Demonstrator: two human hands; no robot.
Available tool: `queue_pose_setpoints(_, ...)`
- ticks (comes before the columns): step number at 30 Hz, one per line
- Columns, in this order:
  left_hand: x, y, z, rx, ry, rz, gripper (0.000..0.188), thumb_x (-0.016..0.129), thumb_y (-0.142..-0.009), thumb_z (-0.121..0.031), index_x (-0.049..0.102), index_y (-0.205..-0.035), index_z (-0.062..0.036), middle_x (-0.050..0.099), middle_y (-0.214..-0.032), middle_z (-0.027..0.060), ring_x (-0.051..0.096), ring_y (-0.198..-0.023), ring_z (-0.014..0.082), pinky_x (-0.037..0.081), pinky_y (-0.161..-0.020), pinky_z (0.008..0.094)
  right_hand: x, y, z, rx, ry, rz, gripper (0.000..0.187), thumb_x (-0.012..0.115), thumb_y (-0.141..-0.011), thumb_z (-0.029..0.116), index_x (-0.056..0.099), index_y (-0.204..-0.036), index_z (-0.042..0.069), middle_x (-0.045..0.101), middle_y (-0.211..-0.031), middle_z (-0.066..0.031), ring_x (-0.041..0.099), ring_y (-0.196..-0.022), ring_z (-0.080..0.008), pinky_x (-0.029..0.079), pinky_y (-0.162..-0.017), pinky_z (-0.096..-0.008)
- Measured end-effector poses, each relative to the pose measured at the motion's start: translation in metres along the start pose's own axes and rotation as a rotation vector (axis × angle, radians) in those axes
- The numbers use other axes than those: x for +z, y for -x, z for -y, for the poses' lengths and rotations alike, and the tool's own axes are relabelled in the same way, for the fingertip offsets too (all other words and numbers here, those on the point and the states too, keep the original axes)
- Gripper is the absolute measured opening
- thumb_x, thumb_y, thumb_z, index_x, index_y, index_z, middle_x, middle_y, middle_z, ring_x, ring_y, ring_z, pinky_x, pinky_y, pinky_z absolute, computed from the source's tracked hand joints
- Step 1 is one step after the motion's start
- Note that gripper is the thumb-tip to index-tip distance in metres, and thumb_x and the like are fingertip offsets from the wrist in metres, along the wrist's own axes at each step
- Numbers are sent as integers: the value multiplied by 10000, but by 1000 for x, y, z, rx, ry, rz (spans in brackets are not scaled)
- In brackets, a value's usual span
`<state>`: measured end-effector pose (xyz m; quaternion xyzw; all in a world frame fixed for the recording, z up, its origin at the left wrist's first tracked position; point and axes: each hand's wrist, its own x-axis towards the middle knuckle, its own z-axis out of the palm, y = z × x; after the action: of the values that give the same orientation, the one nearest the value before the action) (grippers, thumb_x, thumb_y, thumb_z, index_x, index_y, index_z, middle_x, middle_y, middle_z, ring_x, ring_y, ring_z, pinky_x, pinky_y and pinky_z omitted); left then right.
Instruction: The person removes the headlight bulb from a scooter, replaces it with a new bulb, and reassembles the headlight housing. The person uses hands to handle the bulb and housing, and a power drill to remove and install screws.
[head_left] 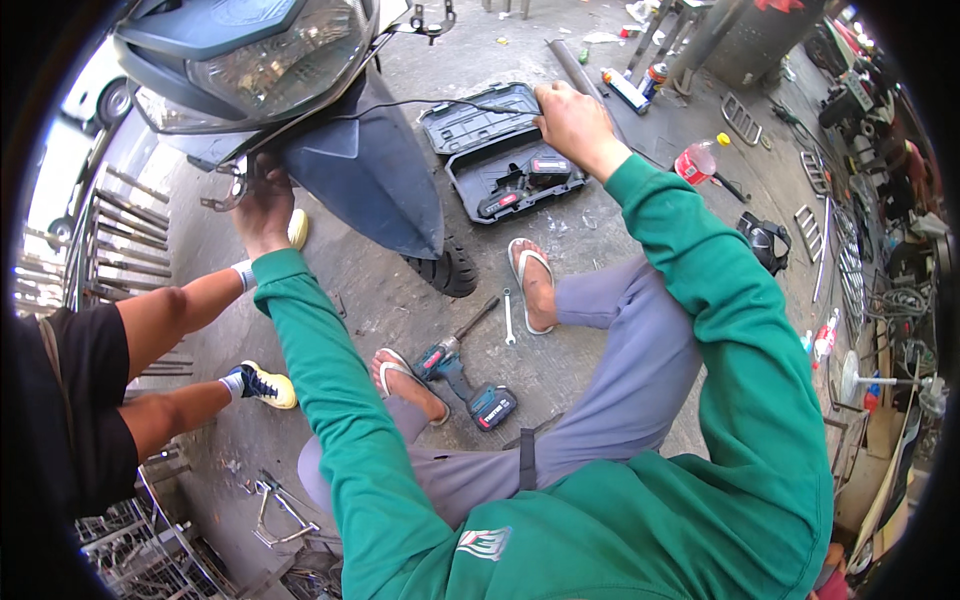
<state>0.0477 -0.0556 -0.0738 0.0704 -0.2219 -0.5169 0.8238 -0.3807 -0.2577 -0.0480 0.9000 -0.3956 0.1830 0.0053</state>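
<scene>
A black cable (450, 101) runs from under the scooter's headlight (285, 60) across to my right hand (580, 125), whose fingers pinch its end. Below the front fairing, my left hand (264, 208) reaches up with its fingers closed at a small metal bracket (232, 188); the fingertips are partly in shadow. The dark front mudguard (375, 165) slopes down between my hands, above the front tyre (448, 272). Beyond it, near my right hand, lies an opened black tool case (462, 190) with a power tool and a battery (548, 171) in it.
A cordless impact driver (455, 372) and a spanner (509, 315) lie between my feet. Another person's leg (170, 320) stands at left. To the right are a bottle (697, 160), spray cans (652, 80) and metal racks (741, 118). A metal frame (280, 515) lies lower left.
</scene>
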Motion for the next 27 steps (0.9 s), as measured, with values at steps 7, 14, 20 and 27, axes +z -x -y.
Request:
queue_pose_setpoints(7, -8, -2, -3, 8, -27, 28, 332, 536, -1000, -262, 694, -1209, -59, 736, -1182, 131, 699, -1065, 297, 541, -795, 386, 8, -33, -14, 409, -489, 173, 420, 798, -868, 371, 705, -1065, 12, 750, -968, -204, 731, -987, -331, 555, -923, -441)
queue_pose_setpoints(14, 2, 8, 7, 47, -158, -79, 347, 543, -1009, -304, 661, -1273, -113, 738, -1199, 95, 715, -972, 257, 532, -780, 361, -29, -49, -20, 492, -962, -122, 467, 833, -881, 390, 665, -1004, -27, 720, -868, -112, 729, -702, -145, 600, -544, -262)
queue_pose_setpoints(20, 32, 24, 13, 165, -313, -340, 336, 602, -986, -326, 650, -1249, -123, 708, -1205, 84, 672, -1015, 261, 509, -861, 390, -45, -56, -3, 385, -1001, -156, 419, 839, -876, 383, 670, -957, 9, 713, -842, -75, 703, -677, -114, 571, -524, -245)
queue_pose_setpoints(27, 141, 95, 142, 799, -1140, -644, 193, 551, -951, -113, 652, -1073, -4, 627, -901, 98, 620, -690, 207, 497, -544, 300, -54, -51, 7, 280, -1088, -105, 374, 866, -860, 323, 681, -925, 5, 692, -768, -36, 693, -659, -88, 576, -516, -233)
